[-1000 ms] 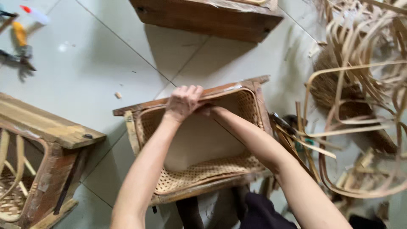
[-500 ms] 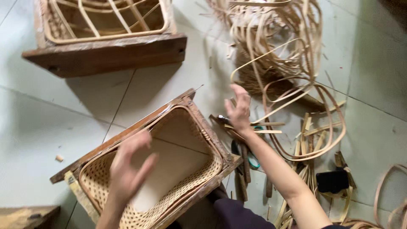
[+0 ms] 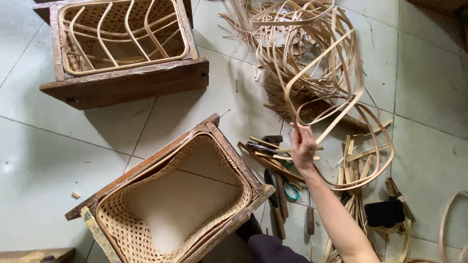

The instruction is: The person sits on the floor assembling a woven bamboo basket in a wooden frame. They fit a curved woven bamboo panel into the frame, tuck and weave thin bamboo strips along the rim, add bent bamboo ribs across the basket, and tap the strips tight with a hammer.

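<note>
My right hand [image 3: 303,146] is raised over the floor tiles and grips a bent rattan hoop [image 3: 336,78], lifting it off a tangled pile of rattan hoops [image 3: 302,34]. Below and to the left stands a wooden box frame [image 3: 229,151] with a woven rattan basket [image 3: 122,219] fitted inside it, open side up. My left hand is out of view. A second wooden frame [image 3: 126,80] at the top left holds a basket with curved ribs.
Bamboo strips and hand tools [image 3: 273,160] lie beside the frame, with teal-handled scissors [image 3: 291,191] and a dark rectangular object [image 3: 385,213]. More hoops [image 3: 370,160] rest on the tiles at the right. A small wood chip [image 3: 75,195] lies at the left.
My left hand has left the basket and gone out of view. My right hand reached to the right, took hold of a rattan hoop and lifted it. The view shifted right.
</note>
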